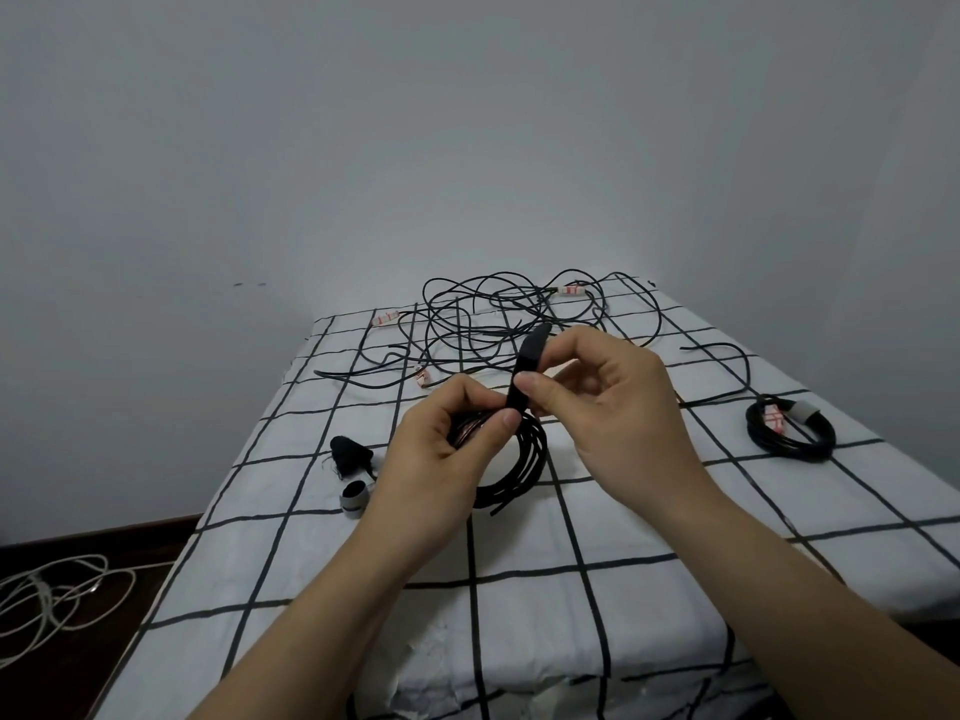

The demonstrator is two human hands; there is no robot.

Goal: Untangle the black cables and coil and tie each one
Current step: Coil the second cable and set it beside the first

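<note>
A coiled black cable (pixel 524 467) hangs in front of me above the checked cloth, and my left hand (pixel 447 449) grips its upper part. My right hand (pixel 602 402) pinches a flat black strap (pixel 527 366) that stands up from the coil between thumb and fingers. Behind the hands a tangle of black cables (pixel 498 319) with white-and-red tags spreads over the far end of the table. At the right lies a finished coil (pixel 789 426) bound with a grey strap.
The table (pixel 519 605) wears a white cloth with black grid lines. A black strap bundle (pixel 349 453) and a grey-and-black strap roll (pixel 354 497) lie left of my hands. White cables (pixel 52 595) lie on the dark floor at lower left. A plain wall stands behind.
</note>
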